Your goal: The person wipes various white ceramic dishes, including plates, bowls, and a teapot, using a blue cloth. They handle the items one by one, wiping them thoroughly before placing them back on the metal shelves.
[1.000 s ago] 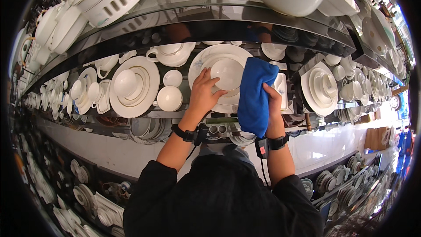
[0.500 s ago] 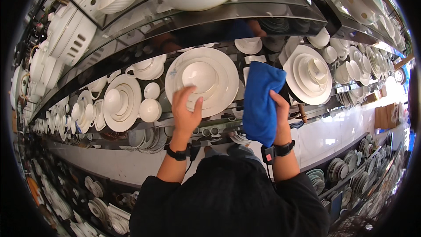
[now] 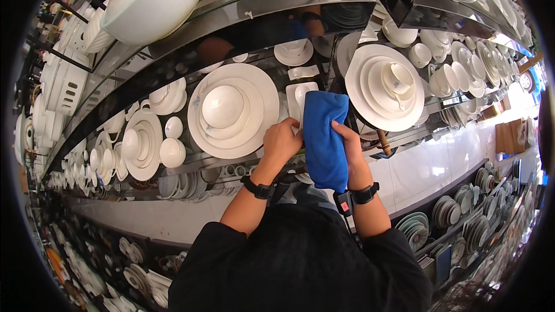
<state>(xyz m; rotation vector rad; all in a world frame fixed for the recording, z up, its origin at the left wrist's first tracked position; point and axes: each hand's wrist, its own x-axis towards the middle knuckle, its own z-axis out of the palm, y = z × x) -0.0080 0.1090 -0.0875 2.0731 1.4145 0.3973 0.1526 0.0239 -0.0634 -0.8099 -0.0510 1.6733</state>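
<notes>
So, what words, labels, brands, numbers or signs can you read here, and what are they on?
None can be read.
Pink patch on the small black box below the right hand: too small.
Blue cloth: no lettering shows.
Large white plate: no lettering shows.
Brown boxes, far right: too blurred.

The cloth (image 3: 325,144) looked matt and soft (fabric, gently creased), the plates (image 3: 265,110) smooth, glossy ceramic, and the floor (image 3: 404,176) polished tile.
</notes>
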